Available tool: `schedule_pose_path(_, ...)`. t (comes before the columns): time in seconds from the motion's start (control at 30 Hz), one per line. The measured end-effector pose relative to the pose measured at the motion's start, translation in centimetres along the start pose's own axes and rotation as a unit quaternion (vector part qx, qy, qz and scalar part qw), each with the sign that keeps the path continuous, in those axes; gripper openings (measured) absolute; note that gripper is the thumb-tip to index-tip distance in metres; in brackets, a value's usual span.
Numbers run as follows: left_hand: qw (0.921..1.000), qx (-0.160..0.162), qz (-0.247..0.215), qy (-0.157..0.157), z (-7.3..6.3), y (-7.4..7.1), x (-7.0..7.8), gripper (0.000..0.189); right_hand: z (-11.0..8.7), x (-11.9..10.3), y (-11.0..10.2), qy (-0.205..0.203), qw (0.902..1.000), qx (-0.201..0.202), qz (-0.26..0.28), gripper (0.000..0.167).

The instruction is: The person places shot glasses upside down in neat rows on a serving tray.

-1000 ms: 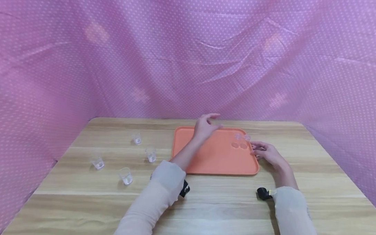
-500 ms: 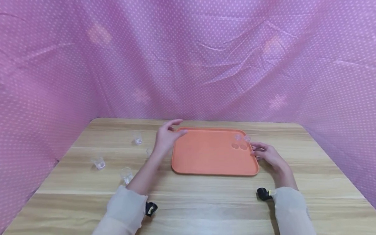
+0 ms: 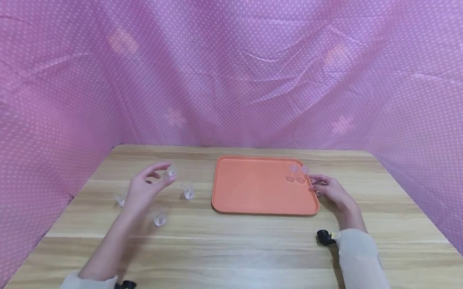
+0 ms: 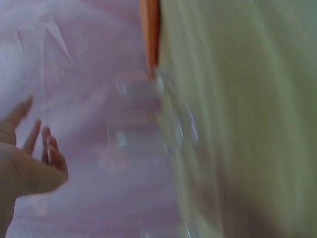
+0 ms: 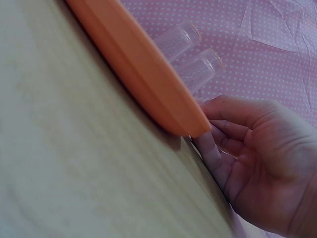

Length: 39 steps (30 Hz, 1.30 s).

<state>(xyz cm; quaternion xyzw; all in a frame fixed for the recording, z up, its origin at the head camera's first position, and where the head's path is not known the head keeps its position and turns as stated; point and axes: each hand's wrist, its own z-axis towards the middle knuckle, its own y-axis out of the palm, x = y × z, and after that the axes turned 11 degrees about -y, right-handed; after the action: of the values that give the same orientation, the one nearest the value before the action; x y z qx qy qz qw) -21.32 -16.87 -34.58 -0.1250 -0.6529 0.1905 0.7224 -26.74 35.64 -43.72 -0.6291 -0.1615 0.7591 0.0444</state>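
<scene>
In the head view, my left hand [image 3: 144, 186] reaches over the table's left side, its thumb and fingers spread on either side of a small clear glass [image 3: 171, 172]. The left wrist view shows the fingers apart with nothing between them; the glasses there are blurred. My right hand [image 3: 330, 189] holds the right rim of an orange tray [image 3: 256, 209]. In the right wrist view, its thumb lies at the rim and its fingers reach under the tray's edge. Two clear glasses [image 5: 202, 69] stand upside down on the tray near that hand, narrow bases up.
More clear glasses stand upright on the wooden table [image 3: 235, 255]: one glass [image 3: 188, 191] between the left hand and tray, another glass [image 3: 158, 216] nearer the front, and a third glass [image 3: 120, 200] partly behind the left wrist. A pink dotted curtain [image 3: 229, 76] encloses the table's back and sides.
My left hand has swept left from above the tray, over the table, to the glass at the back left. The right hand stays at the tray's edge.
</scene>
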Motion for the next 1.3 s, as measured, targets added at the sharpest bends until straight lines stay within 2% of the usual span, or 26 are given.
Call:
schedule_pose_path(0.13,0.9986,-0.037,0.035,0.016,-0.8,-2.9,-2.1,0.048,0.0,-0.2,0.0,0.0,1.0,0.0,-0.004,0.049)
schedule_pose_path(0.2,0.9965,-0.065,0.05,0.01,-1.2,-3.9,-3.1,0.049,-0.1,-0.2,0.0,0.001,1.0,0.0,-0.004,0.049)
schedule_pose_path(0.3,0.9915,-0.105,0.076,-0.01,-1.8,-5.0,-4.5,0.052,-0.1,-0.1,-0.1,0.003,1.0,-0.001,-0.001,0.049)
schedule_pose_path(0.4,0.9874,-0.131,0.084,-0.027,-2.1,-5.4,-5.6,0.054,-0.1,-0.1,-0.2,0.001,1.0,-0.002,-0.002,0.049)
schedule_pose_path(0.5,0.9839,-0.162,0.071,-0.029,-2.0,-5.4,-6.3,0.054,0.0,-0.1,-0.2,-0.001,1.0,0.008,-0.003,0.048)
schedule_pose_path(0.7,0.9726,-0.225,0.054,-0.018,-1.6,-5.1,-7.9,0.055,-0.1,-0.1,0.0,-0.001,1.0,-0.002,0.0,0.048)
schedule_pose_path(0.97,0.9656,-0.256,0.035,-0.032,-1.4,-4.0,-9.8,0.061,-0.1,0.0,0.1,-0.005,1.0,0.0,0.001,0.049)
schedule_pose_path(1.17,0.9586,-0.284,0.023,-0.004,-1.2,-3.5,-10.6,0.059,0.0,-0.1,0.2,0.002,1.0,0.004,0.008,0.05)
schedule_pose_path(1.3,0.9599,-0.278,0.034,-0.007,-1.0,-3.1,-10.9,0.056,0.0,0.1,0.0,0.002,0.9999,0.009,0.009,0.05)
